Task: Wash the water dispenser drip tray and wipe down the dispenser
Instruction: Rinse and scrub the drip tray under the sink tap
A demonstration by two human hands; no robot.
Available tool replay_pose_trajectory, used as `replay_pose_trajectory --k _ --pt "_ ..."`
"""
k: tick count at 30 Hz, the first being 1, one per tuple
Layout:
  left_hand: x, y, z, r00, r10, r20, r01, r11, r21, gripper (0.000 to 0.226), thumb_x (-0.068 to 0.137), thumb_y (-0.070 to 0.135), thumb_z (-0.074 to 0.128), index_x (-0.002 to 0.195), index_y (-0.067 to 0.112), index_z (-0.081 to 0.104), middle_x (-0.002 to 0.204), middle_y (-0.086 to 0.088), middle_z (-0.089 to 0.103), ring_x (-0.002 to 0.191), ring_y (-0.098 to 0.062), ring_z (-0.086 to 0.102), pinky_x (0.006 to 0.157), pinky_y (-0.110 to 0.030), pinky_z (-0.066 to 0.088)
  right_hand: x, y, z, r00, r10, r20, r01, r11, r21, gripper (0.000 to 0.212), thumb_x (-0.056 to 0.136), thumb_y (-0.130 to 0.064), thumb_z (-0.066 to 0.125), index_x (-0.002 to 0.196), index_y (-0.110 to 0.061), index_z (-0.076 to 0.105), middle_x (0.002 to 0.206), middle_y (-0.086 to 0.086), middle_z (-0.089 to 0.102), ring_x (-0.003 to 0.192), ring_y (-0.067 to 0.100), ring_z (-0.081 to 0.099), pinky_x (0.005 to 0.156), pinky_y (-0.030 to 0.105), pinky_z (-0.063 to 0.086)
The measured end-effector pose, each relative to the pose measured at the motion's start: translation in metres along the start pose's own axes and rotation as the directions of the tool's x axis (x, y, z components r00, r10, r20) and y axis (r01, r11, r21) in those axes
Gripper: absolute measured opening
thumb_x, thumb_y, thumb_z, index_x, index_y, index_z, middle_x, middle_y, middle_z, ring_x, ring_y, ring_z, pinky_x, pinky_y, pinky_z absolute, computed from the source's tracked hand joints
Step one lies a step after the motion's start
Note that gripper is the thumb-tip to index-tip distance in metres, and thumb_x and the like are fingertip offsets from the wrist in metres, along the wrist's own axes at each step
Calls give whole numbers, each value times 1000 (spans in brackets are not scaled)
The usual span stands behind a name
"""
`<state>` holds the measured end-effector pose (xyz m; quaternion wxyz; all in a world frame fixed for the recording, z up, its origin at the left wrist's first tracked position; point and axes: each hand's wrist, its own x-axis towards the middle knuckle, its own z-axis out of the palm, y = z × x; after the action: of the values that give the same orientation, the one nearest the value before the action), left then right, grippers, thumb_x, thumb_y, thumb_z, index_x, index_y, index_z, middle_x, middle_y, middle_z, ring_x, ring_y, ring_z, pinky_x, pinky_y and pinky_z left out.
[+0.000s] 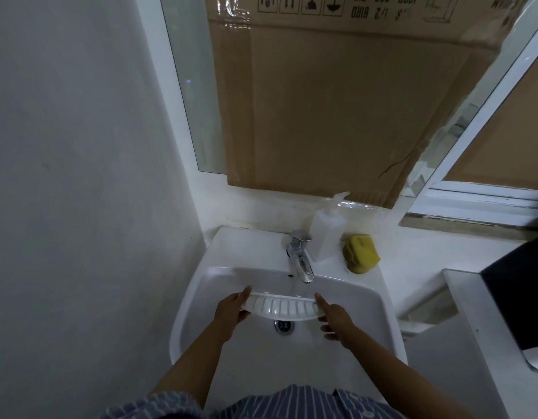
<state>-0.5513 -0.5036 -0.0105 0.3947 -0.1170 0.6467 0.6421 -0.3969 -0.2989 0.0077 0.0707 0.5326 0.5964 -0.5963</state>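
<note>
Drip tray (284,306), white ribbed plastic crescent, both hands gripping ends, over glossy sink (352,300)

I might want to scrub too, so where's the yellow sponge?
The yellow sponge lies on the sink ledge, right of the tap, beside the soap bottle.

Drip tray (282,307) over sink (379,300), below tap (301,261), sponge (360,253) right.

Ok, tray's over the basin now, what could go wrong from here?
The drip tray is held only by its ends, left hand and right hand; wet, it could slip into the sink. Water from the faucet may splash off its ribs. The sponge needs a freed hand.
</note>
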Motion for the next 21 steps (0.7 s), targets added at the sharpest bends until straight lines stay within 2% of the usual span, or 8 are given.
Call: replay_pose_trajectory --k 3,6,9,11,14,17,19,21 --pt "-2 1 -5 1000 12 14 -12 1000 15 23 84 27 72 90 6 67 94 -16 65 87 -26 62 80 -32 54 1 -1 -2 1000 16 12 -16 1000 -22 50 93 -57 50 108 -9 56 102 10 63 78 22 57 66 30 49" --pt "-4 3 -11 999 21 -41 -17 995 98 28 81 36 74 86 9 68 86 -12 67 76 -22 63 61 -27 46 4 -2 -1 1000 15 11 -14 999 -53 47 96 -52 49 111 -8 58 103 11 62 82 24 58 68 32 49" --pt "-5 6 -17 994 39 -101 -25 990 138 37 77 39 77 87 5 70 84 -12 69 72 -21 64 49 -21 41 3 -10 1 988 -119 -97 106 985 -133 37 98 -38 51 101 -4 64 93 14 61 82 28 61 81 42 54" --pt "-5 6 -17 989 76 -129 -56 987 148 40 76 37 78 90 0 71 83 -13 68 74 -22 63 41 -16 42 -3 -18 1 949 -252 -191 230 964 -133 32 96 -30 52 96 -2 66 90 17 65 76 25 62 82 42 54" --pt "-6 6 -16 976 132 -172 -101 979 178 39 73 41 80 81 3 72 79 -11 69 74 -22 65 49 -18 46 -21 -39 -1 883 -402 -241 390 916 -98 25 98 -30 49 90 -17 67 94 5 71 67 16 61 68 33 50" --pt "-7 4 -14 966 148 -210 -107 975 195 40 69 47 81 69 9 68 73 -9 68 71 -23 66 60 -27 49 -39 -67 -4 820 -522 -235 524 849 -59 34 101 -37 45 82 -21 67 86 -3 70 64 10 58 53 15 43" --pt "-8 7 -12 961 165 -221 -122 973 195 41 69 47 81 70 9 68 76 -10 69 71 -24 67 64 -31 54 -51 -89 -3 800 -563 -209 569 822 -38 42 101 -43 43 82 -16 69 81 -4 69 65 8 58 53 13 41" --pt "-8 9 -11 960 187 -206 -145 968 205 45 68 49 81 75 6 70 81 -11 71 76 -26 69 76 -38 59 -60 -110 -1 808 -569 -152 569 821 -46 52 99 -50 41 82 -11 70 80 -3 69 65 9 58 61 20 43"
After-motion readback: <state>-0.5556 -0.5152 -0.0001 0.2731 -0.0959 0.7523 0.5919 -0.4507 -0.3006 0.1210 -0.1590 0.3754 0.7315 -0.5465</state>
